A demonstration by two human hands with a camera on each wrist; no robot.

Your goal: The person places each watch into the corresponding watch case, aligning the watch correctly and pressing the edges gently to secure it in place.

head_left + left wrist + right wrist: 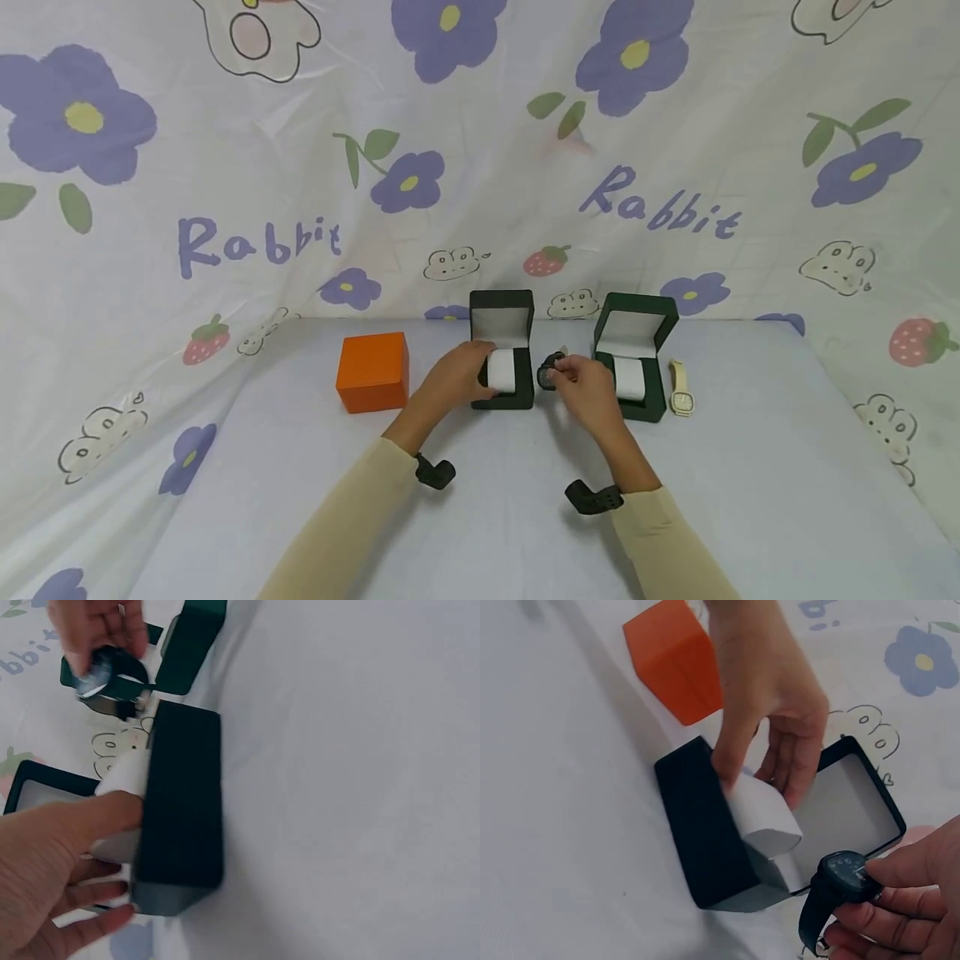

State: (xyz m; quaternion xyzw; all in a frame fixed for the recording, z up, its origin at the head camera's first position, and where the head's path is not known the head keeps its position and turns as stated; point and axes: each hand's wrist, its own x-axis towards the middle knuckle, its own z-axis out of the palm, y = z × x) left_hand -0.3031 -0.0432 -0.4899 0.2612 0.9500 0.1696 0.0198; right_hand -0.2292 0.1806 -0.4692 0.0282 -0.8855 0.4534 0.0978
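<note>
Rabbit-print cloth (480, 133) hangs behind; at centre frame, the right hand (591, 390) pinches a black watch (547, 374), likely light, flexible-strapped, best held by its case (847, 874); the left hand (456, 372) grips a white cushion (502, 372).

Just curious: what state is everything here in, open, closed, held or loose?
Left green box: lid open.
White cushion: in that box, gripped by the left hand.
Right green box: lid open.
Second white cushion: in that box, not held.
Black watch: held by the right hand.
Pale watch: lying loose on the table.
Orange box: closed, as far as visible.
Patterned cloth: hanging, creased.
</note>
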